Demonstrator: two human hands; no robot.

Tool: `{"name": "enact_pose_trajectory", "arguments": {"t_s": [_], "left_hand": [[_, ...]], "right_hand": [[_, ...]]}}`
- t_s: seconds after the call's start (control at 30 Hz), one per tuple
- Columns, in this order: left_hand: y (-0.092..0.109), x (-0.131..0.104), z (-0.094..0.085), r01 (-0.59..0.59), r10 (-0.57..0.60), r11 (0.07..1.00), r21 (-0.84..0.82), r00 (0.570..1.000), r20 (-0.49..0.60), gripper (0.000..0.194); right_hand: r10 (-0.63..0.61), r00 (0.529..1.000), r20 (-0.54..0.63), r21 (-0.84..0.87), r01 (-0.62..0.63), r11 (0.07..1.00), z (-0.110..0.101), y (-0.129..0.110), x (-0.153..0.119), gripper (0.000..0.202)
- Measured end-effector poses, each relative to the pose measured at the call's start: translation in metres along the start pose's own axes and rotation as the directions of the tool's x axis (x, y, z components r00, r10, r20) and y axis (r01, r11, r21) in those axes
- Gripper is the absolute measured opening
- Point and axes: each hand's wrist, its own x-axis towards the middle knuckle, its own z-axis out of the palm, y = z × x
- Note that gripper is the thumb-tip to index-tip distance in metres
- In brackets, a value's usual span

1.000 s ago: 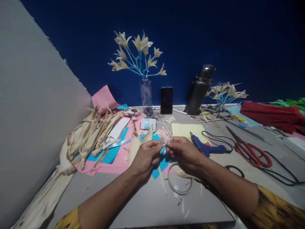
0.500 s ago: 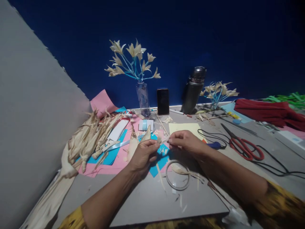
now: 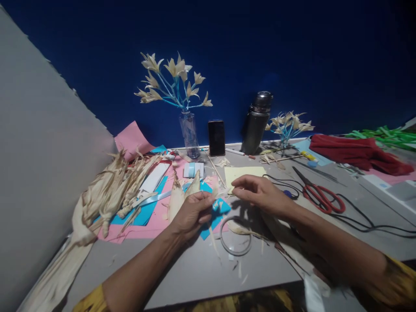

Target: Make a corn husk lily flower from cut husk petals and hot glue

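My left hand (image 3: 194, 210) is closed in a pinch, thumb against forefinger. A small pale strip (image 3: 221, 190), thin and partly see-through, sticks out from its fingertips. My right hand (image 3: 261, 195) hangs to the right of it, fingers apart and holding nothing I can see. Below the hands, cut blue paper (image 3: 208, 232) carries pale scraps. A thin whitish ring (image 3: 222, 238), like a tape roll, lies on the table near a dry corn husk piece (image 3: 238, 229). Two pointed husk pieces (image 3: 175, 197) lie just beyond my left hand.
Dried corn husks (image 3: 112, 190) are heaped at the left on pink paper (image 3: 130, 232). Husk flowers stand in a clear bottle (image 3: 190, 136) behind, beside a phone (image 3: 216, 138) and a flask (image 3: 256, 125). Red-handled scissors (image 3: 325, 199) and a black cord (image 3: 367, 216) lie right.
My right hand has drawn away from the pale strip, and its fingers have parted. My left hand keeps its pinch. The whole view has shifted slightly, with things appearing farther left.
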Motion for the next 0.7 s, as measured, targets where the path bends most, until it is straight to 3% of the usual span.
{"name": "enact_pose_trajectory", "arguments": {"t_s": [0.1,0.27,0.5,0.57,0.63,0.7], "left_hand": [[-0.002,-0.001,0.002,0.013,-0.013,1.0,0.011,1.0,-0.001,0.038],[-0.008,0.0,-0.001,0.007,-0.007,1.0,0.0,1.0,0.011,0.04],[-0.009,0.0,-0.001,0.018,-0.017,1.0,-0.013,0.999,0.045,0.041],[-0.008,0.002,-0.003,0.022,-0.021,1.0,-0.016,0.999,0.027,0.04],[-0.008,0.003,-0.005,0.028,-0.028,0.999,-0.024,1.0,-0.005,0.038],[-0.007,0.005,-0.008,0.031,-0.032,0.999,-0.028,0.999,-0.042,0.036]], "right_hand": [[0.072,0.991,0.11,0.129,-0.086,0.988,0.015,0.011,0.01,0.031],[0.101,0.991,0.083,0.154,-0.112,0.982,0.026,0.022,0.014,0.025],[0.158,0.978,0.134,0.146,-0.177,0.973,0.026,0.024,0.008,0.027],[0.153,0.982,0.114,0.058,-0.16,0.985,0.016,0.023,0.004,0.026],[0.092,0.995,0.042,-0.15,-0.085,0.985,-0.004,0.024,-0.002,0.023],[-0.045,0.999,-0.028,-0.501,0.025,0.865,-0.031,0.029,-0.01,0.019]]}}
